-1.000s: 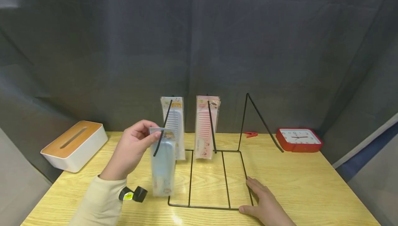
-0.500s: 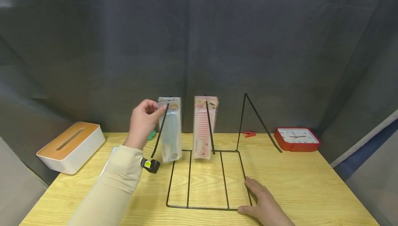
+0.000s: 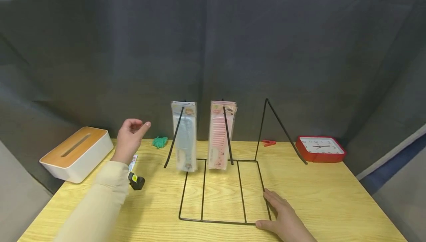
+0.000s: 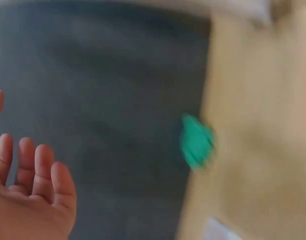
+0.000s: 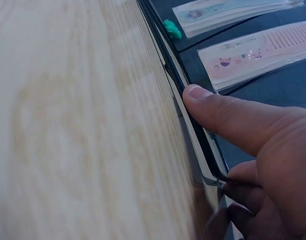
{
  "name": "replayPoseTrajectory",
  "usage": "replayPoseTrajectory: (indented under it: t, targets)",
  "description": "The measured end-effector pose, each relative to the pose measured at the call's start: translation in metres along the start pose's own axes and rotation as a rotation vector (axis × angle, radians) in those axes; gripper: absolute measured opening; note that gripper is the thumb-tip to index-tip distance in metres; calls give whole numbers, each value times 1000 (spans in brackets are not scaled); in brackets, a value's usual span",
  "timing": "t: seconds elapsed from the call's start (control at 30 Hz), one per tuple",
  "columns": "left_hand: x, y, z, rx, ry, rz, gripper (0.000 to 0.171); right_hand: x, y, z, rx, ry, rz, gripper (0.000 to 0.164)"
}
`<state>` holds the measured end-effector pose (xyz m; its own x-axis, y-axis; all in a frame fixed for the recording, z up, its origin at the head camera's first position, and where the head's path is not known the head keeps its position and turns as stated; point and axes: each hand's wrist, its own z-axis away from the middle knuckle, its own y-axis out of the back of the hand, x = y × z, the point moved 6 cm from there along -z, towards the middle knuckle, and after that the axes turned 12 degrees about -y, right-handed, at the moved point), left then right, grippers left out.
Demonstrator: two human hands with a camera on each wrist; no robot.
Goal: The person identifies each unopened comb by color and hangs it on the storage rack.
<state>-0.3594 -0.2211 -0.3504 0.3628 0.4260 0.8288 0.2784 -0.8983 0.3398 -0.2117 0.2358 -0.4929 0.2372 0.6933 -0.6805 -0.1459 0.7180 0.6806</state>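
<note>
My left hand (image 3: 129, 140) is in the air left of the black wire display rack (image 3: 221, 221), fingers loosely bent and holding nothing; its open palm shows in the left wrist view. On the rack's left hook hang packaged blue combs (image 3: 186, 134). Packaged pink combs (image 3: 217, 134) hang from the middle hook. At the rack's front right corner, my right hand (image 3: 283, 214) grips the base: the thumb lies on the front bar and the fingers bend against the side bar in the right wrist view. Beside the left wrist a pale packet (image 3: 133, 162) lies partly hidden.
The white tissue box (image 3: 74, 160) with a wooden lid stands at the left. Behind the rack lie a green bundle (image 3: 160, 142) and a red clip (image 3: 269, 143). A red clock (image 3: 321, 149) lies back right, and a dark curtain (image 3: 213, 42) closes off the back.
My left hand slid a packaged blue comb back along the left hook, let it go, and moved off leftward. The right hand stays at the rack's corner.
</note>
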Motion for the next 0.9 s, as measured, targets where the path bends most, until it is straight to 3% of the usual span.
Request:
replayPoseTrajectory:
  t: [0.1, 0.23, 0.37, 0.47, 0.57, 0.73, 0.8, 0.9]
  targets:
    - [-42, 14, 5, 7, 66, -49, 63, 1, 0, 1, -1, 3, -1, 105]
    - [-96, 30, 18, -37, 161, -117, 63, 0, 1, 2, 1, 16, -6, 103]
    - [-142, 43, 31, -153, 225, -213, 73, -2, 1, 2, 14, 32, 2, 102]
    - [-161, 46, 37, -251, 233, -305, 82, -3, 1, 2, 19, 23, 8, 103]
    - [-165, 45, 36, -335, 201, -389, 86, -2, 1, 2, 22, 15, 9, 104]
    - [-158, 43, 31, -428, 169, -460, 88, -1, 1, 4, 32, 15, 7, 103]
    - [-154, 44, 30, -447, 148, -482, 80, -1, 1, 4, 33, 15, 3, 103]
    - [-144, 45, 30, -453, 87, -493, 53, -1, 1, 4, 31, 15, -6, 104]
